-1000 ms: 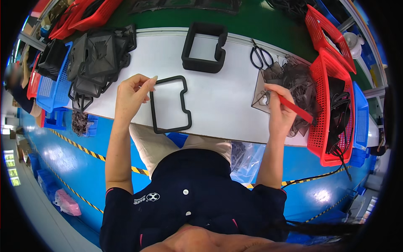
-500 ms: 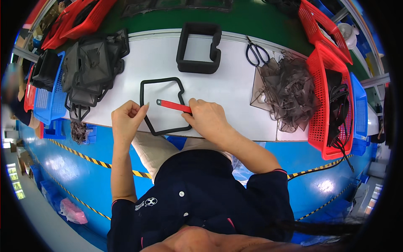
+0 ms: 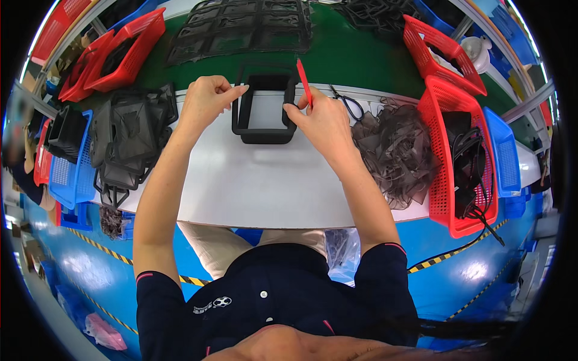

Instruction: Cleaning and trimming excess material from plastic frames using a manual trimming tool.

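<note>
A stack of black frames (image 3: 265, 137) stands upright on the white table in front of me, open in the middle. Over its top lies a thin black frame (image 3: 239, 73), slightly out of line with the stack. My left hand (image 3: 208, 103) pinches that frame's left side between thumb and fingers. My right hand (image 3: 325, 123) is closed round a slim red tool (image 3: 303, 81) that points away from me. Its thumb touches the frame's right side. The right hand's palm side is hidden.
Dark mesh frames (image 3: 129, 129) are piled at the left, beside a blue basket (image 3: 69, 180). At the right lie scissors (image 3: 349, 103), a heap of dark mesh scraps (image 3: 394, 156) and a red basket (image 3: 442, 204) with black parts. Flat black pieces (image 3: 241, 30) lie on the green surface beyond.
Both hands have moved away from me, carrying the thin frame from the near table onto the stack. The red tool has swung from pointing left to pointing away.
</note>
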Motion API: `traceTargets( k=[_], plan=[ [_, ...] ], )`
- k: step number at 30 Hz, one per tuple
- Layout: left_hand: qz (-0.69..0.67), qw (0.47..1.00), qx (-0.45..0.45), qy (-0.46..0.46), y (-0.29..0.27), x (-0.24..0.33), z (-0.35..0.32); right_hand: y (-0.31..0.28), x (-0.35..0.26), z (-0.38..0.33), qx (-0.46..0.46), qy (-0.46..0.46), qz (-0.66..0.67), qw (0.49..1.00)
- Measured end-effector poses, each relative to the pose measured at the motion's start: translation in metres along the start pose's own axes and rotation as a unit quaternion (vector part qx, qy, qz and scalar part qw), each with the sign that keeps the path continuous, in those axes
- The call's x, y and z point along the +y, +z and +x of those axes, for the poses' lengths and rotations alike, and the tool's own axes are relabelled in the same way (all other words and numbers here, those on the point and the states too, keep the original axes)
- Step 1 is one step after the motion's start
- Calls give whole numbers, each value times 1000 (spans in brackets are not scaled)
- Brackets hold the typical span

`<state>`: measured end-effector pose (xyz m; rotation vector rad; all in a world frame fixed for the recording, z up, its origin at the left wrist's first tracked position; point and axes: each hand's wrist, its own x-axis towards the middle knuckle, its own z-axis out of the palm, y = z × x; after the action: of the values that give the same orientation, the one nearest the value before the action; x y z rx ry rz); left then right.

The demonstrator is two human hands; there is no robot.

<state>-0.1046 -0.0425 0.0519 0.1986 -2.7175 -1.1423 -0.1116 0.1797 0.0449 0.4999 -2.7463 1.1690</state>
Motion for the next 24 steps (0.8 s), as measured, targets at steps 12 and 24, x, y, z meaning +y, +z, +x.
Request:
traceTargets(
  k=[12, 24],
  plan=[
    [10, 999, -9, -45, 26, -34, 18, 30, 25, 22, -24, -12, -21, 999],
    [347, 875, 324, 96, -105, -94, -40, -2, 50, -16, -66, 32, 350, 934]
  ],
)
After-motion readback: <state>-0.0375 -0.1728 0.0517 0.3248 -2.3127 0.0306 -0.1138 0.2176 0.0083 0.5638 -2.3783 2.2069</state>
